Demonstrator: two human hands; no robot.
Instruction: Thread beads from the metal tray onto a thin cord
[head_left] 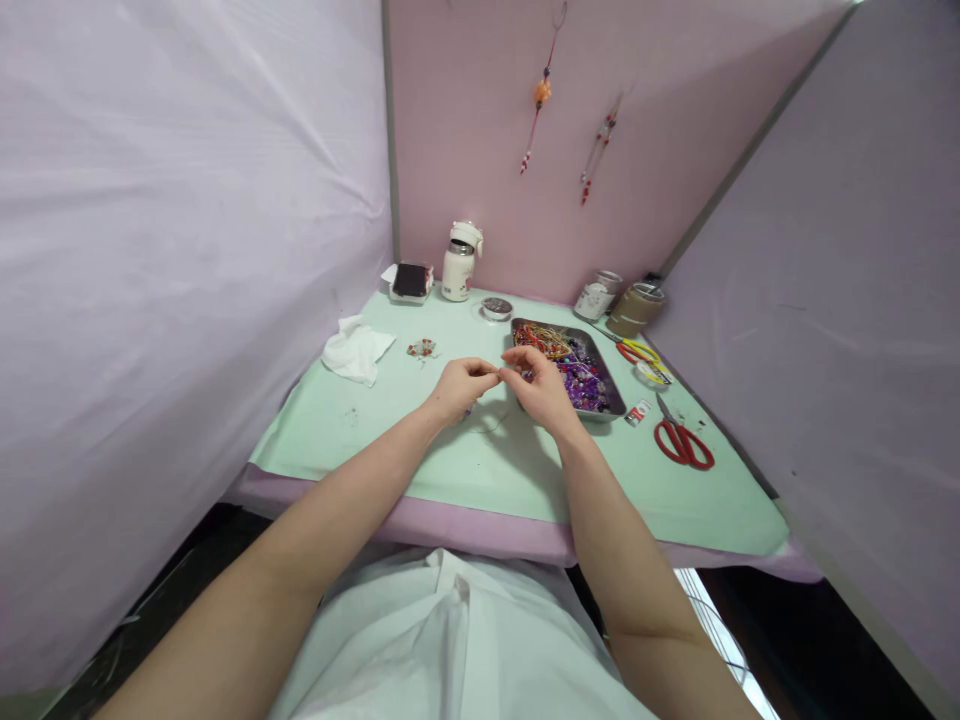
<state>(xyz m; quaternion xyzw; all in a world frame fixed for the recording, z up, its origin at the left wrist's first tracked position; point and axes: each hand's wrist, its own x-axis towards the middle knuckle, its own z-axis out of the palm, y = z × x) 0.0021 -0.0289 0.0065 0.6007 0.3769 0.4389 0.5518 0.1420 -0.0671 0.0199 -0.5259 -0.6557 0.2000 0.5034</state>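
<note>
My left hand [461, 387] and my right hand [538, 385] meet fingertip to fingertip above the middle of the table. The left thumb and fingers are pinched together. On the right, thumb and index finger close at the same spot while the other fingers curl. What lies between the fingertips is too small to make out. A thin cord [491, 428] shows on the table below the hands, and a bit of purple peeks out under the left hand. Right behind my right hand stands a dark metal tray [616, 398] with red and yellow strands and purple beads.
Red-handled scissors [682, 443], a small red-and-white packet [637, 412] and yellow-and-red-handled pliers [637, 350] lie at right. Jars [636, 308] and a white bottle [458, 268] stand at the back. A beaded piece [421, 348] and white cloth [357, 350] are at left.
</note>
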